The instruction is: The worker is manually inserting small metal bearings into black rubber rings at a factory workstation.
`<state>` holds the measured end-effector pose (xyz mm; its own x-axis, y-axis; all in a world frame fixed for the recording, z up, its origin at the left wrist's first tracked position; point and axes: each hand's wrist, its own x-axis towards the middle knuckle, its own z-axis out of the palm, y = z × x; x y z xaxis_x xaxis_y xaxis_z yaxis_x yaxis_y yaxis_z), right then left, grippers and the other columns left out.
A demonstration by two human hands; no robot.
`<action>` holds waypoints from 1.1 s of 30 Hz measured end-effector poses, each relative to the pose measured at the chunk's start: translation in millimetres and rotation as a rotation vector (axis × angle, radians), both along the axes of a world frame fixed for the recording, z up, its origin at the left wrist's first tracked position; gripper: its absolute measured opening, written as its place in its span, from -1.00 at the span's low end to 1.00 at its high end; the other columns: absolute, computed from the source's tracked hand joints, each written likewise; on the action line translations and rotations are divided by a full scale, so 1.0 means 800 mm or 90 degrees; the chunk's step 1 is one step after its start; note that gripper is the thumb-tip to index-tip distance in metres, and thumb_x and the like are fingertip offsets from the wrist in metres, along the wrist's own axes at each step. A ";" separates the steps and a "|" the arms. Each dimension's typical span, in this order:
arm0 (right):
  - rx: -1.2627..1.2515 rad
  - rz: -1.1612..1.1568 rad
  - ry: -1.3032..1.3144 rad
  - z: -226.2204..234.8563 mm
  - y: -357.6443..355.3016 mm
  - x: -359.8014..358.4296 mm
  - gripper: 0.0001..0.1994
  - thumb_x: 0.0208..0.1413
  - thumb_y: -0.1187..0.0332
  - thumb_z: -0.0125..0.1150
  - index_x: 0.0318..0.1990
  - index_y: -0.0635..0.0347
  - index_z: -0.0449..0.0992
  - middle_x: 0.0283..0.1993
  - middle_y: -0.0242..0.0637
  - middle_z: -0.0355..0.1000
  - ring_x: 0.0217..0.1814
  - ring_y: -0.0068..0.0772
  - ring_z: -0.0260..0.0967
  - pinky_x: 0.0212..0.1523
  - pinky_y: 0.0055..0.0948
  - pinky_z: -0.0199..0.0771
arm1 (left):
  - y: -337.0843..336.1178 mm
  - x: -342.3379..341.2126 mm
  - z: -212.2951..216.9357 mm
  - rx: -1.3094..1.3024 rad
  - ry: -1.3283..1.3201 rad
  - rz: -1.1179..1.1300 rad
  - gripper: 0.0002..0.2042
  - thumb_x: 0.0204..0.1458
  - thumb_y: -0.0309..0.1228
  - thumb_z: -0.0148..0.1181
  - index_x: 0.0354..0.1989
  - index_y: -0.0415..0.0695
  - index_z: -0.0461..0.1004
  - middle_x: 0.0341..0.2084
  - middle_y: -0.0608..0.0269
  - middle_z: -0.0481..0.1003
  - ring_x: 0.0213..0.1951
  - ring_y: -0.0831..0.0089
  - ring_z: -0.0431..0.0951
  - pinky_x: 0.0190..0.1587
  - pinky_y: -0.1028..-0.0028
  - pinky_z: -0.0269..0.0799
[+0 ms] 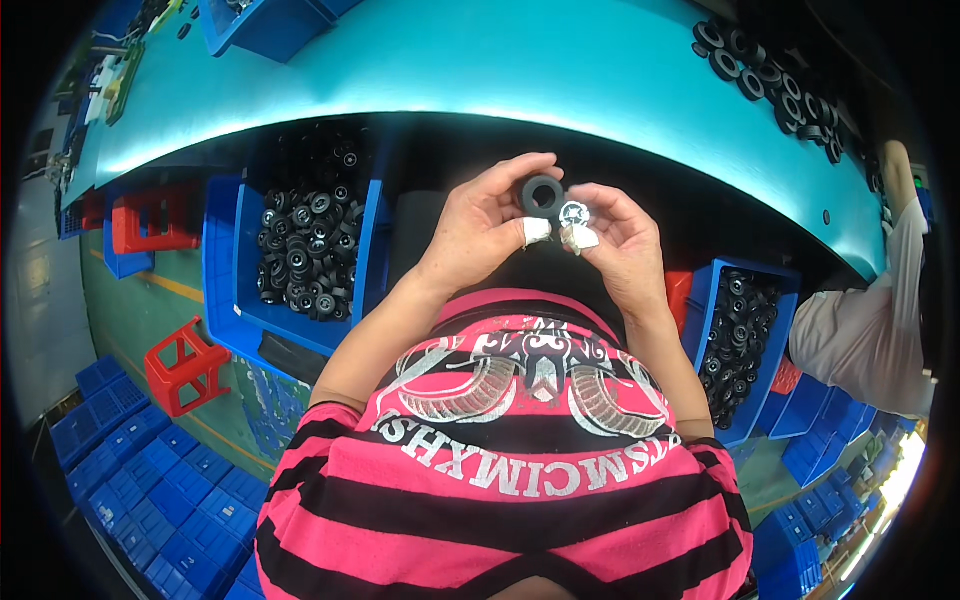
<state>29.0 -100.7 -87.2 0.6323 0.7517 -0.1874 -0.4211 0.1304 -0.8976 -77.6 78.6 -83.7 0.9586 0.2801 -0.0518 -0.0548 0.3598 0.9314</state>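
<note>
In front of my body, above my lap, my left hand [487,215] pinches a small black rubber tyre [543,190] between thumb and fingers, its round hole facing up. Close beside it, my right hand [624,230] is closed on a small silvery-white wheel hub [574,213] with spokes. The tyre and the hub are side by side; whether they touch I cannot tell. White tape wraps both thumbs. To my left stands a blue bin [240,262] heaped with small black wheels [310,250] that have silvery centres. To my right, another blue bin [700,345] holds more black wheels [740,335].
A teal worktable [480,70] curves across the far side, with loose black tyres [752,85] at its right and a blue bin [262,30] at its left. Red stools [185,367] and stacked blue crates [170,500] stand left. Another person's pale sleeve [860,330] shows at right.
</note>
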 end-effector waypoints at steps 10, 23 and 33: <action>0.034 -0.040 -0.033 0.009 -0.003 0.003 -0.58 0.05 0.65 0.40 0.09 0.37 0.47 0.08 -0.22 0.50 0.03 -0.52 0.50 0.06 -0.52 0.59 | -0.003 -0.001 -0.010 0.010 -0.021 0.031 -0.51 -0.02 -0.74 0.31 0.13 -0.21 0.40 0.08 0.10 0.50 0.03 0.46 0.56 0.00 0.47 0.58; 0.022 -0.036 -0.065 0.015 -0.009 0.000 -0.60 0.08 0.65 0.35 0.11 0.35 0.50 0.02 -0.30 0.49 -0.05 -0.58 0.48 0.03 -0.55 0.57 | -0.009 -0.004 -0.009 -0.044 -0.027 0.010 -0.50 -0.03 -0.69 0.41 0.13 -0.23 0.42 0.12 0.06 0.49 0.09 0.40 0.56 0.17 0.39 0.53; -0.080 -0.068 -0.327 0.015 0.002 -0.010 -0.67 0.00 0.66 0.38 -0.04 0.23 0.65 0.00 -0.28 0.45 -0.11 -0.54 0.51 -0.13 -0.54 0.63 | -0.017 -0.006 -0.010 0.035 0.025 -0.020 -0.43 0.03 -0.73 0.32 0.28 -0.28 0.39 0.08 0.11 0.52 0.08 0.39 0.56 0.17 0.38 0.52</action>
<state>21.0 -98.9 -75.0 0.7379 0.6700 0.0817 0.0861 0.0267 -0.9959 -82.5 65.4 -92.0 0.9646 0.2530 -0.0747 -0.0074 0.3091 0.9510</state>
